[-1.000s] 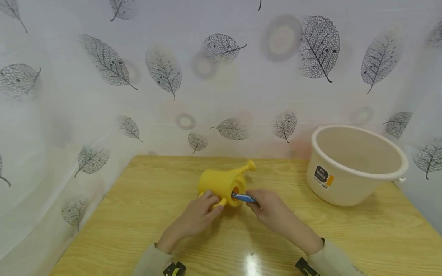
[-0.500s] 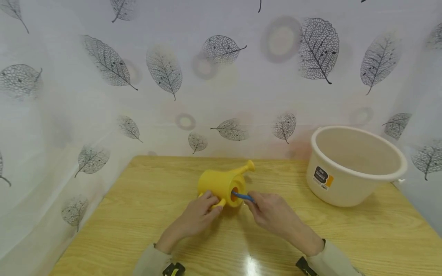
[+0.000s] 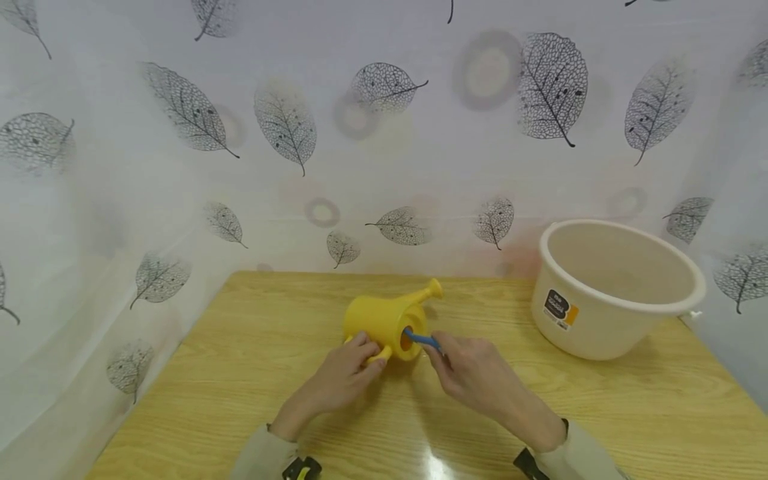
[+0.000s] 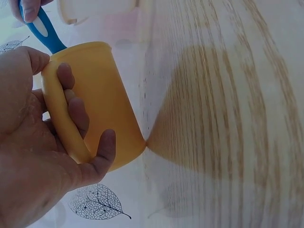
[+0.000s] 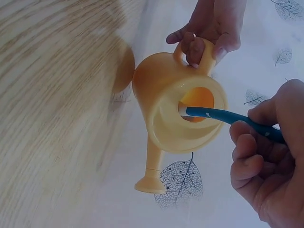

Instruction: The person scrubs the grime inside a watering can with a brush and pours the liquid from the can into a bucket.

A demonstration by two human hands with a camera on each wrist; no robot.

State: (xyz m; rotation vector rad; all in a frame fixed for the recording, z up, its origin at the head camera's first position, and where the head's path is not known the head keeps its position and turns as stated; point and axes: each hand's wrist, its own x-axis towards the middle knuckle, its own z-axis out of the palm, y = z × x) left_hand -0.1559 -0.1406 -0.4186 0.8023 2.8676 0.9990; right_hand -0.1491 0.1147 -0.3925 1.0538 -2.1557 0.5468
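Fingers of the left grip (image 3: 339, 380) are hooked round the handle (image 4: 59, 111) of a yellow watering can (image 3: 375, 317). The can lies just beyond that grip, tipped over so its round opening (image 5: 204, 97) faces the side where the right grip (image 3: 480, 373) is. An edge of its base meets the desk (image 3: 288, 320). I can see the right grip pinching a blue-handled tool (image 3: 425, 341) between thumb and fingers; it reaches leftward from that grip into the opening, its far end hidden inside. The spout (image 3: 417, 295) sticks out beyond both grips. Farther off to the right of the right grip, well apart from it, stands a cream bucket (image 3: 624, 333) with a label (image 3: 558, 307) on its side. Past both grips, at the back, is a pale sheet (image 3: 450, 180) printed with dark leaves.
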